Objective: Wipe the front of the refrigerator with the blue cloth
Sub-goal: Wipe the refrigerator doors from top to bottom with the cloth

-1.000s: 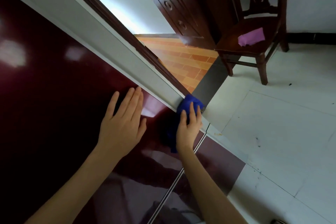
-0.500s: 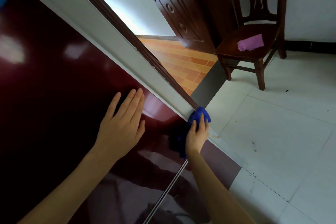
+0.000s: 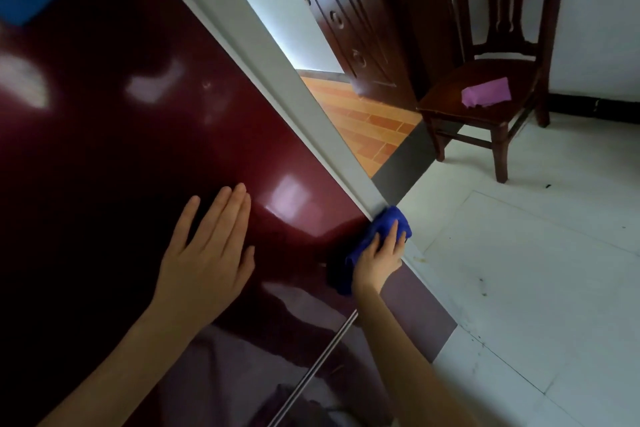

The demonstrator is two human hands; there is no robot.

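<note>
Door seam [image 3: 322, 354]: a silver strip between the two doors is seen nearest the camera. A fold could be snagged there if the cloth is dragged across it.
Left hand [image 3: 207, 253]: it is laid flat on the glossy maroon door, fingers straight and close together, thumb apart, and nothing is held. Fresh prints are likely to be left under the bracing palm.
Right hand [image 3: 377, 260]: the fingers are laid fairly straight over the cloth, which is pressed to the door. The thumb is hidden.
Blue cloth [image 3: 386, 222]: it is bunched under the right hand at the door's right edge, just beside the grey side trim [image 3: 277, 55]. With more travel outward it could be pushed off the edge and contact lost. Because it is bunched, only a narrow band may be wiped.
Refrigerator front [image 3: 138, 114]: which parts are already wiped cannot be told, so patches could be missed.
Floor [image 3: 519, 270]: pale tiles with dark specks are seen. Grit would be picked up by a dropped cloth, and the gloss could be scratched.
Chair [image 3: 498, 149]: it stands well apart, with a purple cloth [image 3: 486, 92] on its seat that is not wanted here.
</note>
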